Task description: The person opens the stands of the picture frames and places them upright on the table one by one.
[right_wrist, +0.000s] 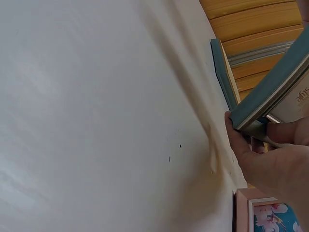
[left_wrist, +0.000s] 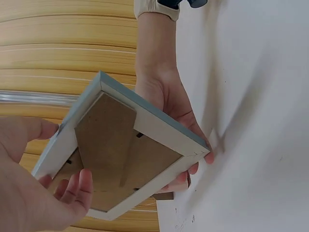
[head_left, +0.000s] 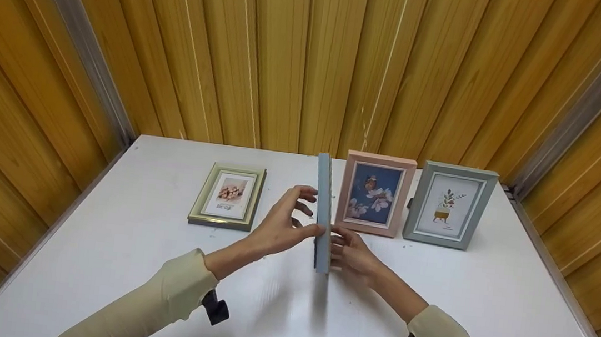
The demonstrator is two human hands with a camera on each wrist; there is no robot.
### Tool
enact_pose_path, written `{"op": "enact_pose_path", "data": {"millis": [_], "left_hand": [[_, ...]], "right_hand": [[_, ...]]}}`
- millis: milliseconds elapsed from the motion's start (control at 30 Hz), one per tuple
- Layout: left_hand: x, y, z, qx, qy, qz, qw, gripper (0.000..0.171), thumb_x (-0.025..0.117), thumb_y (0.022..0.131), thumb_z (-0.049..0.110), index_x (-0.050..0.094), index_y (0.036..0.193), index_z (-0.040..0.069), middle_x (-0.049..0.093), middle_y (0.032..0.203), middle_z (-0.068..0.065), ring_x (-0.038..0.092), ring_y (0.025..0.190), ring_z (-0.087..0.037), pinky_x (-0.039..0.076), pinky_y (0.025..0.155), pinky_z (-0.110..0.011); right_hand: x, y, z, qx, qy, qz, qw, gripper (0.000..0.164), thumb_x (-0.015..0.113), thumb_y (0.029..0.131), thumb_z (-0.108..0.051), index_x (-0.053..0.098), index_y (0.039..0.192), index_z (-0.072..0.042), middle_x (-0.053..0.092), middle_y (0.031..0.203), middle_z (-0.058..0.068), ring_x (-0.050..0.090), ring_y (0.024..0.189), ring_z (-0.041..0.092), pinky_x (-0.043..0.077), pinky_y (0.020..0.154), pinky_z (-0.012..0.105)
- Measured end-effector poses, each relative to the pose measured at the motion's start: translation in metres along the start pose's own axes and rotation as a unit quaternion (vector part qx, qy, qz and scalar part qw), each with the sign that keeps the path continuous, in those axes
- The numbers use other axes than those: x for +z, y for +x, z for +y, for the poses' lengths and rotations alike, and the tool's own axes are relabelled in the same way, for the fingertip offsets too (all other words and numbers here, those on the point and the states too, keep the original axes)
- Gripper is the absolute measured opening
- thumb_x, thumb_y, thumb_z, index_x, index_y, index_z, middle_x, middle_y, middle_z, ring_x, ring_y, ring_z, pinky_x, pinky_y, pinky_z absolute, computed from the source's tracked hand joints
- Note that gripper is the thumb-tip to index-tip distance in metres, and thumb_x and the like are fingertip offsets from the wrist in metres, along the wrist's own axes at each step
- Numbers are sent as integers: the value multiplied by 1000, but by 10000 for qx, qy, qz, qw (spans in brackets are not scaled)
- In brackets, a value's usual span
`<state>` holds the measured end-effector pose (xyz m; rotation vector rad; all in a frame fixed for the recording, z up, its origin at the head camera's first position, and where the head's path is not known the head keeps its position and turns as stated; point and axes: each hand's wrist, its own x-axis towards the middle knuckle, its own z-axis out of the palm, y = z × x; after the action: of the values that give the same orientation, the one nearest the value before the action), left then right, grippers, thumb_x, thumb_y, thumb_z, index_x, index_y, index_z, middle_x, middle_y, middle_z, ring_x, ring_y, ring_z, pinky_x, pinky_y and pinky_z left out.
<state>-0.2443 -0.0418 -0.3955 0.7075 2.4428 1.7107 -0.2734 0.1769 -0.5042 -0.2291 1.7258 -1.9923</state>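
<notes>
A light blue picture frame (head_left: 322, 210) is held upright off the table, edge-on in the head view. My left hand (head_left: 286, 220) grips its left side, the thumb against the edge. In the left wrist view the frame's back shows a brown board with a stand flap (left_wrist: 104, 130); the left hand's fingers (left_wrist: 86, 188) curl near this board. My right hand (head_left: 355, 255) holds the frame's lower corner from the other side, and the right wrist view shows its thumb (right_wrist: 282, 132) on the front. Most of the picture is hidden from the head view.
To the right, a pink frame (head_left: 406, 202) with a flower picture and a grey-green frame (head_left: 483, 210) with a plant picture stand upright. A gold frame (head_left: 196, 202) lies flat at left on the white table (head_left: 122, 217). Yellow wood-patterned panels (head_left: 278, 60) rise behind.
</notes>
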Motion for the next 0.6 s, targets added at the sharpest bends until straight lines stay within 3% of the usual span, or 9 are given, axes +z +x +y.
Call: {"op": "enact_pose_path", "data": {"millis": [133, 267, 433, 600], "left_hand": [[-2, 0, -6, 223, -238, -469, 9984, 75, 76, 89, 18, 39, 153, 16, 44, 150, -12, 50, 133, -32, 54, 101, -42], [-4, 1, -14, 273, -432, -960, 9941, 83, 79, 88, 16, 34, 158, 19, 33, 161, -11, 40, 144, -36, 50, 110, -46], [-3, 0, -21, -44, -580, -1216, 9909, 91, 83, 85, 17, 31, 159, 12, 31, 163, -12, 38, 148, -33, 46, 114, -45], [-1, -1, -24, -232, -723, -1357, 9878, 95, 85, 82, 17, 29, 158, 9, 33, 163, -12, 41, 146, -31, 45, 116, -44]], "right_hand": [[1, 0, -1, 24, 237, 160, 9996, 60, 45, 97, 10, 31, 155, 1, 67, 119, 2, 70, 106, 17, 58, 98, 44], [3, 1, -1, -128, 256, 218, 9994, 54, 58, 99, 0, 39, 150, -2, 65, 117, 4, 70, 106, 18, 57, 99, 48], [1, 1, 1, -326, 142, 117, 9993, 49, 60, 98, -1, 44, 144, -1, 68, 119, 8, 73, 101, 18, 59, 97, 44], [0, 1, 2, -332, 66, 78, 9994, 53, 64, 96, -2, 45, 145, -2, 71, 115, 0, 72, 105, 14, 58, 96, 36]]}}
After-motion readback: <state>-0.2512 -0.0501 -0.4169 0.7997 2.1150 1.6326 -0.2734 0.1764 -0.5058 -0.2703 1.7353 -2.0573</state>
